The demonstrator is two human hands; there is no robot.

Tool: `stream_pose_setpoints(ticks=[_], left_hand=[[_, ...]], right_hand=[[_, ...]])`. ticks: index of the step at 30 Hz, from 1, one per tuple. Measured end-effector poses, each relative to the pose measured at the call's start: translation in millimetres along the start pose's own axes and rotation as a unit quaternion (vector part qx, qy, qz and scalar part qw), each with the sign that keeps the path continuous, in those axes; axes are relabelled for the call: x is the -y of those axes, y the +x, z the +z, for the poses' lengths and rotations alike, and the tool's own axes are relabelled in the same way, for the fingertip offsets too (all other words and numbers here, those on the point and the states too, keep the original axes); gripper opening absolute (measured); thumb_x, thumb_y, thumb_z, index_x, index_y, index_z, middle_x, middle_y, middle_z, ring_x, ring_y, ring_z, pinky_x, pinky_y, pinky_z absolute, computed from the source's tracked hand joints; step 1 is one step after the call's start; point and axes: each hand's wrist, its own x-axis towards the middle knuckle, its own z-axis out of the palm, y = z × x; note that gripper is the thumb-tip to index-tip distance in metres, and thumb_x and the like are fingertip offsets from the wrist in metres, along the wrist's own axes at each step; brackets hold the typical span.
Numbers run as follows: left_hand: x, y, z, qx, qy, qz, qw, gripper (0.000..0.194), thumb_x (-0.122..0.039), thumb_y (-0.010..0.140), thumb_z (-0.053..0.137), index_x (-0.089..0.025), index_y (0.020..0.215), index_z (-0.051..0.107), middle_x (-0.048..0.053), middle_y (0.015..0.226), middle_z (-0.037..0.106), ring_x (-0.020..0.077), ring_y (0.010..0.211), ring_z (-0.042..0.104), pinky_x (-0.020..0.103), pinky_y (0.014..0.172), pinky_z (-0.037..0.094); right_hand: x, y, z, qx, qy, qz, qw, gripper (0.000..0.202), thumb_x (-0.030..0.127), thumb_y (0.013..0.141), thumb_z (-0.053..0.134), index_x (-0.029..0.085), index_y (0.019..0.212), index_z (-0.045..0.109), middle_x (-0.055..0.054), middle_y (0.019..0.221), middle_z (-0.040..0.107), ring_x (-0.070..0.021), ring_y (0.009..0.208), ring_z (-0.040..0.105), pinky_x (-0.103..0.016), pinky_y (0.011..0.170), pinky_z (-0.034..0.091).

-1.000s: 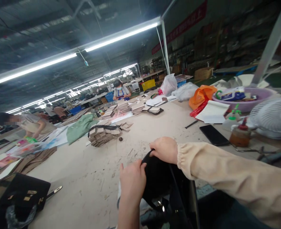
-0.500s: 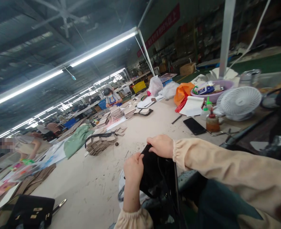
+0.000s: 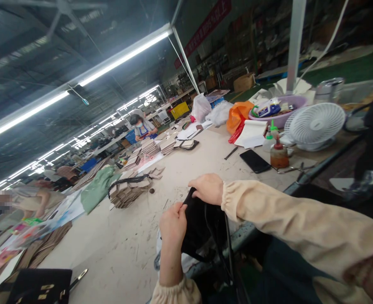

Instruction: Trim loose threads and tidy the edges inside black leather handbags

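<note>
A black bag [image 3: 195, 223] with thin straps hangs between my hands at the near edge of the worktable [image 3: 120, 249]. My left hand [image 3: 173, 226] pinches its upper edge on the left side. A short way to the right along the same edge, my right hand [image 3: 208, 188] grips it between thumb and fingers. The straps [image 3: 229, 245] trail down past the table edge. What lies inside the bag is hidden. Part of a clear plastic sheet shows beside my left wrist.
Right of my hands lie a phone [image 3: 255, 161], a bottle of amber liquid [image 3: 279, 156] and a white fan [image 3: 314, 124]. Stacked cut pieces [image 3: 131, 192] sit ahead. A black piece with gold fittings [image 3: 42, 287] lies at lower left. Two co-workers are farther off.
Both hands still grip the bag's edge. They and the bag sit slightly farther left in the picture, while the whole view has shifted a little.
</note>
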Motion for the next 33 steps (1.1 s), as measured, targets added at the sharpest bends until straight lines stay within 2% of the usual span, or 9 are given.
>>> stream_pose_setpoints(ticks=[10, 13, 17, 20, 24, 28, 33], left_hand=[[-1.4, 2.6, 0.7, 0.009, -0.005, -0.005, 1.0, 0.028, -0.032, 0.089, 0.043, -0.021, 0.091, 0.069, 0.005, 0.076, 0.069, 0.0178, 0.071, 0.06, 0.026, 0.062, 0.034], [-3.0, 1.4, -0.8, 0.009, 0.005, 0.003, 1.0, 0.027, -0.031, 0.09, 0.042, -0.022, 0.087, 0.067, 0.005, 0.074, 0.069, 0.0176, 0.07, 0.06, 0.026, 0.06, 0.033], [-7.7, 1.0, -4.8, 0.038, 0.037, -0.001, 0.999, 0.029, -0.031, 0.091, 0.039, -0.02, 0.078, 0.064, 0.005, 0.072, 0.068, 0.0178, 0.067, 0.059, 0.026, 0.057, 0.03], [-14.2, 4.4, -4.9, 0.05, 0.045, -0.006, 0.998, 0.028, -0.031, 0.091, 0.039, -0.02, 0.085, 0.065, 0.007, 0.075, 0.069, 0.0198, 0.07, 0.061, 0.027, 0.059, 0.032], [-25.7, 15.6, 0.8, 0.025, 0.015, 0.015, 0.999, 0.029, -0.034, 0.091, 0.04, -0.024, 0.098, 0.066, 0.008, 0.084, 0.071, 0.0214, 0.077, 0.063, 0.028, 0.062, 0.036], [-30.8, 26.1, 5.0, 0.024, 0.017, -0.002, 1.0, 0.029, -0.034, 0.09, 0.041, -0.023, 0.088, 0.069, 0.007, 0.08, 0.071, 0.0211, 0.075, 0.063, 0.028, 0.06, 0.035], [-26.5, 29.0, 4.5, 0.033, -0.012, -0.001, 0.999, 0.028, -0.035, 0.088, 0.043, -0.022, 0.083, 0.068, 0.006, 0.074, 0.069, 0.0186, 0.071, 0.061, 0.026, 0.059, 0.034]], right_hand=[[-1.2, 7.3, -0.1, 0.015, -0.001, -0.001, 1.0, 0.024, 0.039, 0.082, 0.053, 0.025, 0.097, 0.066, -0.006, 0.091, 0.069, -0.0209, 0.087, 0.063, -0.029, 0.067, 0.042], [-0.9, 7.7, -0.3, 0.016, 0.0, 0.0, 1.0, 0.023, 0.039, 0.082, 0.053, 0.025, 0.095, 0.067, -0.006, 0.091, 0.069, -0.0209, 0.086, 0.063, -0.028, 0.066, 0.042], [0.1, 7.7, -1.0, 0.019, 0.001, 0.004, 1.0, 0.024, 0.039, 0.082, 0.054, 0.023, 0.094, 0.067, -0.008, 0.092, 0.069, -0.0207, 0.087, 0.063, -0.028, 0.067, 0.043], [0.0, 8.5, -1.4, 0.02, 0.002, 0.008, 1.0, 0.023, 0.037, 0.082, 0.055, 0.022, 0.092, 0.068, -0.008, 0.091, 0.069, -0.0204, 0.086, 0.063, -0.028, 0.068, 0.043], [-2.8, 8.0, -2.4, 0.015, 0.003, 0.017, 1.0, 0.021, 0.034, 0.083, 0.053, 0.02, 0.09, 0.068, -0.008, 0.09, 0.069, -0.0202, 0.086, 0.063, -0.027, 0.068, 0.043], [-9.9, 1.8, -3.3, 0.001, 0.007, 0.019, 1.0, 0.024, 0.036, 0.083, 0.052, 0.022, 0.098, 0.065, -0.007, 0.09, 0.069, -0.0201, 0.086, 0.063, -0.027, 0.068, 0.043], [-17.3, -8.5, -1.9, -0.02, 0.012, 0.027, 0.999, 0.028, 0.038, 0.085, 0.05, 0.023, 0.106, 0.059, -0.005, 0.09, 0.069, -0.0211, 0.086, 0.063, -0.029, 0.068, 0.042]])
